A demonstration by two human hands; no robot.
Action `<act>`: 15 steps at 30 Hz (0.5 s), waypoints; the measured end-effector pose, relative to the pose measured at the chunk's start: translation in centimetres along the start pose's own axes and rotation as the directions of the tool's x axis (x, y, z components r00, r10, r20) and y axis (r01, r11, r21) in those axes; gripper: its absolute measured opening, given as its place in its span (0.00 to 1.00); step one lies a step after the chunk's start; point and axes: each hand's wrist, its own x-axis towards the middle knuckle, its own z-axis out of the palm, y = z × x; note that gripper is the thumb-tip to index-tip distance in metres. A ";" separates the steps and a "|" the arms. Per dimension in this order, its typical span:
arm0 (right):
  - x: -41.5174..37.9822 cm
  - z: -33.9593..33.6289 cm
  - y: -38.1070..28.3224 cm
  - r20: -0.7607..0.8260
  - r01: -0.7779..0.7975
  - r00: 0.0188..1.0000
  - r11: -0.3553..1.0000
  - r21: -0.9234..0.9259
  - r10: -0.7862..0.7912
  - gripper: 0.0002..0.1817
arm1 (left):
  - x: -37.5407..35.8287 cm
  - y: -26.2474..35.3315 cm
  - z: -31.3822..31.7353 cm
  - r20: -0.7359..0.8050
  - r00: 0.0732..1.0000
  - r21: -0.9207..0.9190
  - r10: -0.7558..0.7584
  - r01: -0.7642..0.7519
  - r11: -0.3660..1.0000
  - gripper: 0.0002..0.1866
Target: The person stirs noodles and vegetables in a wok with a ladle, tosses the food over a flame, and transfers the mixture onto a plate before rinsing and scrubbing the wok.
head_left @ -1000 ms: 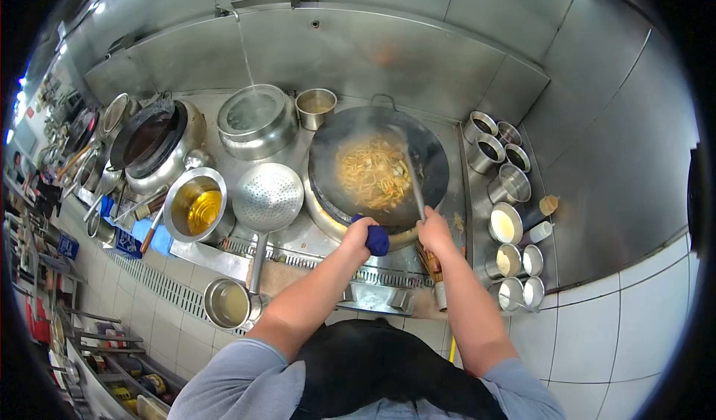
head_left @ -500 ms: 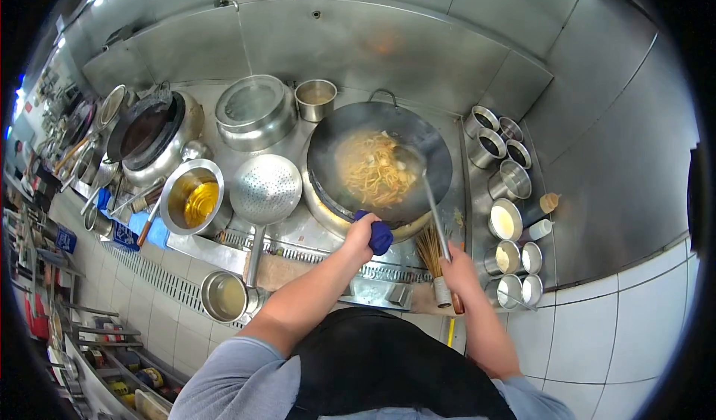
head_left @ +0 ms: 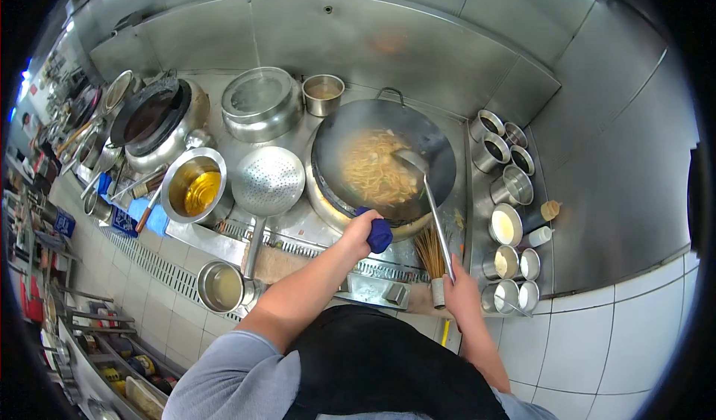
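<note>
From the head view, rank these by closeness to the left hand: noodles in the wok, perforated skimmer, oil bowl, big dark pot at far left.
From the left hand:
1. Noodles, just beyond it in the wok.
2. Perforated skimmer, to its left.
3. Oil bowl, further left.
4. Dark pot, far left, at the back.

Wok handle hidden under blue cloth (head_left: 380, 234) and left hand (head_left: 359, 235). Ladle (head_left: 431, 198) grip end covered by right hand (head_left: 462, 295). Left-edge shelves (head_left: 45, 159) blurred; seasoning tins (head_left: 507, 226) contents at right mostly unreadable.

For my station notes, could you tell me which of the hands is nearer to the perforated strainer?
Left. The left hand grips the wok's blue-wrapped handle, right of the perforated strainer; the right hand holds the ladle handle, farther off.
</note>
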 end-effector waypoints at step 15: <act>2.7 -1.5 5.3 -0.082 0.105 0.992 0.977 0.187 -0.092 0.31 | -2.0 0.8 0.6 -0.039 0.999 0.028 -0.015 0.016 0.999 0.13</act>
